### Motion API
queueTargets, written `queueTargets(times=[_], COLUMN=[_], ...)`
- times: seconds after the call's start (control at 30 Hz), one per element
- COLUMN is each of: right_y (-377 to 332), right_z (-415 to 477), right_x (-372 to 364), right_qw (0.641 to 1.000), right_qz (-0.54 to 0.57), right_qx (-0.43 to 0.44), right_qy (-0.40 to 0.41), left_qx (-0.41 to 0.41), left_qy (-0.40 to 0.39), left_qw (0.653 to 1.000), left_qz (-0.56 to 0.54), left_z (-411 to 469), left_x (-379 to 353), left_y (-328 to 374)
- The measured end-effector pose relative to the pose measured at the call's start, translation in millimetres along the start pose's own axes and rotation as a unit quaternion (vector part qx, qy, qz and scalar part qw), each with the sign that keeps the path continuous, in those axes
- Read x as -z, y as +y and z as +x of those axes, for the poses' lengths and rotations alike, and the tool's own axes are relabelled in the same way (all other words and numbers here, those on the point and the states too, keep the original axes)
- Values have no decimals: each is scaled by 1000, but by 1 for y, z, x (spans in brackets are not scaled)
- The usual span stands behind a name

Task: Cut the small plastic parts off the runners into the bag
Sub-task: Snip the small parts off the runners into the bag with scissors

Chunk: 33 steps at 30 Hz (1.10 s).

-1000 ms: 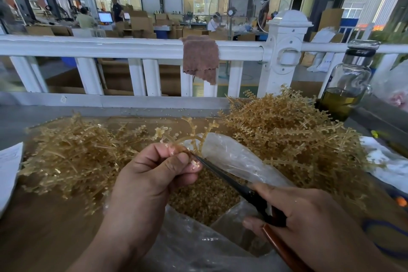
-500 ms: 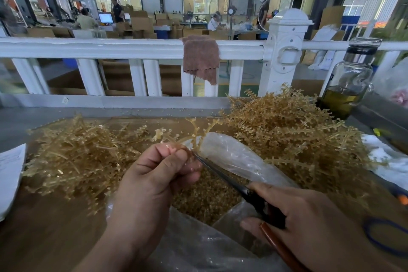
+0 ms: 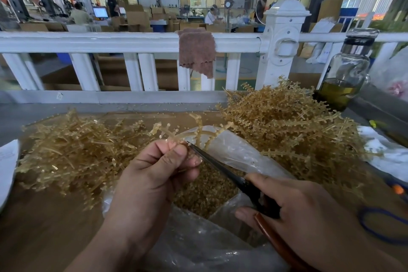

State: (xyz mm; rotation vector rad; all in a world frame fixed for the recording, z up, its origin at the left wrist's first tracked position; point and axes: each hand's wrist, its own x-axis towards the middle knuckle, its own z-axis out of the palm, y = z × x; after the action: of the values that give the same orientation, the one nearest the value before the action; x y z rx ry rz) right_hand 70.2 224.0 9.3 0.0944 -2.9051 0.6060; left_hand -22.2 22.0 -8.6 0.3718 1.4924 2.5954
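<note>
The left hand [image 3: 154, 174] is curled, its thumb and forefinger pinching a branched, amber-coloured plastic runner [image 3: 199, 131] whose knobbed arms fan upward beyond the fingertips. The right hand [image 3: 304, 212] is closed round the handles of a pair of scissors with slim black blades and a reddish-brown handle [image 3: 223, 169]. The blades slant up to the left and look almost together, their tip touching the runner just beside the left forefinger. Both hands hang over the open mouth of a clear, crinkled plastic bag [image 3: 198, 247], which lies on the brown wooden table [image 3: 44, 227] and holds a heap of small amber cut-off parts [image 3: 209, 192] directly below the blades. A flattish pile of bare amber runners [image 3: 72, 150] lies to the left of the bag. A taller pile of amber runners with the parts on them [image 3: 287, 121] rises to its right. At the far right of the table lies a blue rubber band [image 3: 379, 227]. A white railing [image 3: 110, 42] runs behind the table with a brown cloth [image 3: 196, 51] draped over its top bar. A clear glass bottle with a little yellowish liquid and a dark lid [image 3: 346, 73] stands at the right, near the tall pile.
</note>
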Motion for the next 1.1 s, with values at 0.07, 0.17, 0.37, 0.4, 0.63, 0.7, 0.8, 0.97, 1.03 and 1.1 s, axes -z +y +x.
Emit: queueTargets(times=[0.07,0.17,0.37,0.4,0.63,0.7,0.8,0.97,1.03,1.1], right_y=[-1,-4,-8,-8,-6,-5,-5,-3,-1,0], right_z=[-1,-3,-4,-4,-2,-2,-2,-1,0,0], right_x=[0,2,1,0,0,0,0,-1,-2,-1], right_qw=[1000,1000,999,999,999,999,998,998,998,999], right_qz=[4,6,4,5,9,6,9,10,9,14], right_qx=[0,-6,-2,1,9,12,19,23,26,24], right_qy=[11,16,40,46,34,37,67,64,50,38], left_qx=[0,2,7,5,-4,-6,-5,-4,-3,-2], left_qy=[3,10,25,21,13,14,16,15,16,18], left_qw=[1000,1000,999,1000,1000,999,999,999,999,999], left_qz=[6,17,18,22,26,29,30,31,31,28], left_z=[-1,-1,1,1,0,0,0,0,0,0], left_x=[-1,-1,1,1,0,0,-2,-3,-3,-3], left_y=[0,1,1,1,2,2,2,3,3,3])
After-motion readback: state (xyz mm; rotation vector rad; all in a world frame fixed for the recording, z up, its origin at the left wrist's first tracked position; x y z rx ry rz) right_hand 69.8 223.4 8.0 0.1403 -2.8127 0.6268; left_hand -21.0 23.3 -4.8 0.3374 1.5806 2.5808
